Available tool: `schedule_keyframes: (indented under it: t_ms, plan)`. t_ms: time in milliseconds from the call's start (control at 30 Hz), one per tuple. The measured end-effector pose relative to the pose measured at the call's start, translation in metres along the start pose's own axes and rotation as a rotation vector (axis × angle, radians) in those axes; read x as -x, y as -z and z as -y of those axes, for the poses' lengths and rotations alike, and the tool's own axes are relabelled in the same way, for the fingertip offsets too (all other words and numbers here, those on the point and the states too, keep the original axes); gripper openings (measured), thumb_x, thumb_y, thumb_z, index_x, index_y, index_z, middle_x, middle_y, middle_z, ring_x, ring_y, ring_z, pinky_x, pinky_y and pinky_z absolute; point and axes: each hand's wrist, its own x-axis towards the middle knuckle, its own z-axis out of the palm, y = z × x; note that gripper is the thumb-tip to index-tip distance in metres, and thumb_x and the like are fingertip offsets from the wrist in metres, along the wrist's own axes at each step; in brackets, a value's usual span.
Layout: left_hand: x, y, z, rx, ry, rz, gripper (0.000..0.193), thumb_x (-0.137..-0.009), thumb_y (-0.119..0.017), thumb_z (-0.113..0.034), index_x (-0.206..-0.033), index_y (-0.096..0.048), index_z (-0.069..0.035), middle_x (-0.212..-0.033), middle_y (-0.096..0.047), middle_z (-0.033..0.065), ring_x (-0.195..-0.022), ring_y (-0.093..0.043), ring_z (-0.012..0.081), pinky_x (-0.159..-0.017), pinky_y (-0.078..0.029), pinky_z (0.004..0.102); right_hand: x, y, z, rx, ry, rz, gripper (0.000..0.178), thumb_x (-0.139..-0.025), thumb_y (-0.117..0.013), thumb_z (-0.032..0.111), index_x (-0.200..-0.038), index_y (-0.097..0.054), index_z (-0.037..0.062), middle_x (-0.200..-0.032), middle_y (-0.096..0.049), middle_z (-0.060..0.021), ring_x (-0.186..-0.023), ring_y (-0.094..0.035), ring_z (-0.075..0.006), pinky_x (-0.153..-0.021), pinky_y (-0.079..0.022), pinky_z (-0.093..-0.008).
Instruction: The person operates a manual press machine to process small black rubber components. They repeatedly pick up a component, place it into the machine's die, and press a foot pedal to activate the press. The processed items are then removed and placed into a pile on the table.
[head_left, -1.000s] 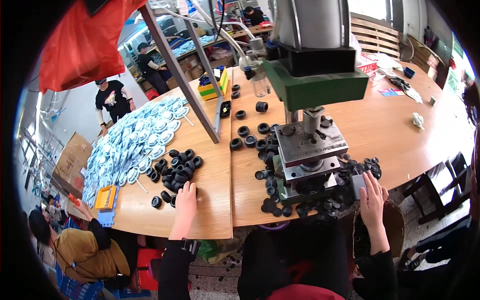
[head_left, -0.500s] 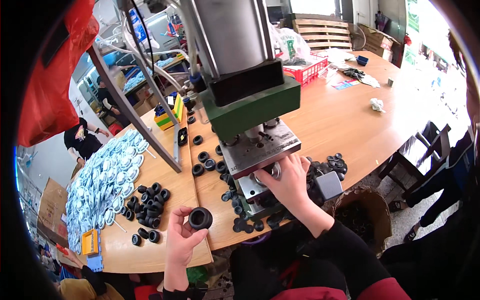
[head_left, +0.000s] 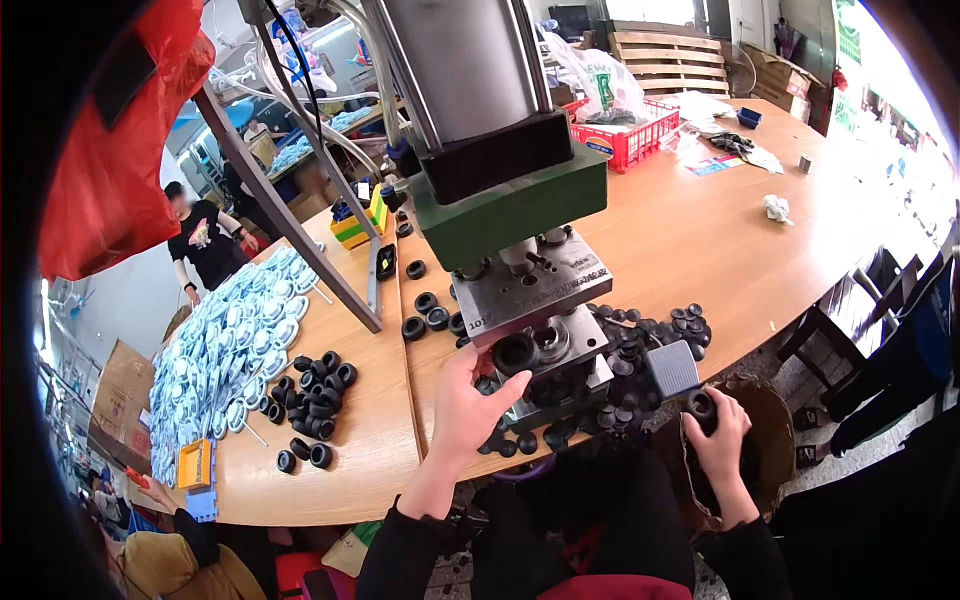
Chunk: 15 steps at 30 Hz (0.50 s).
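Between the thumb and fingers of my left hand [head_left: 462,408] is a black rubber ring [head_left: 515,354]. It is held right beside the round metal seat [head_left: 551,340] on the lower block of a press, under the upper steel plate [head_left: 535,285]. My right hand [head_left: 722,445] is closed round another black rubber ring [head_left: 700,406], over a cardboard box [head_left: 775,440] at the table's edge. Small black rubber discs [head_left: 625,345] lie scattered about the press base. More black rings [head_left: 318,395] are heaped on the table to the left.
The press's green head [head_left: 515,205] hangs over the die. A grey square block [head_left: 672,369] stands right of the base. Many light blue parts [head_left: 225,350] are piled at left near a yellow tray [head_left: 195,463]. A red crate [head_left: 640,140] is behind; another person [head_left: 205,240] stands far left.
My left hand has carried its rubber ring from above the table to the press seat. My right hand has left the press for the box at right, now with a rubber ring in it.
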Motion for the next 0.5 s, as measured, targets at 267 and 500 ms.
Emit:
schedule_keyframes:
  t_ms: [267, 500]
  plan:
    - [-0.029, -0.026, -0.022, -0.429, 0.015, -0.014, 0.038, -0.078, -0.082, -0.019, -0.108, -0.064, -0.003, -0.090, -0.067, 0.0048, -0.072, -0.062, 0.0148, -0.069, -0.051, 0.0308, 0.038, 0.026, -0.120, 0.290, -0.225, 0.124, 0.087, -0.079, -0.077, 0.034, -0.150, -0.035, 0.0083, -0.152, -0.036, -0.0155, -0.140, -0.032, -0.0335, -0.111, -0.022, -0.0505]
    - [-0.037, -0.038, -0.013, -0.571, -0.038, -0.018, 0.047, -0.077, -0.083, -0.028, -0.109, -0.062, -0.001, -0.094, -0.064, 0.0077, -0.070, -0.059, 0.0166, -0.066, -0.050, 0.0308, -0.018, 0.005, -0.053, 0.093, 0.063, -0.091, 0.063, -0.083, -0.071, 0.021, -0.140, -0.049, 0.0050, -0.138, -0.053, -0.0138, -0.131, -0.044, -0.0305, -0.108, -0.027, -0.0437]
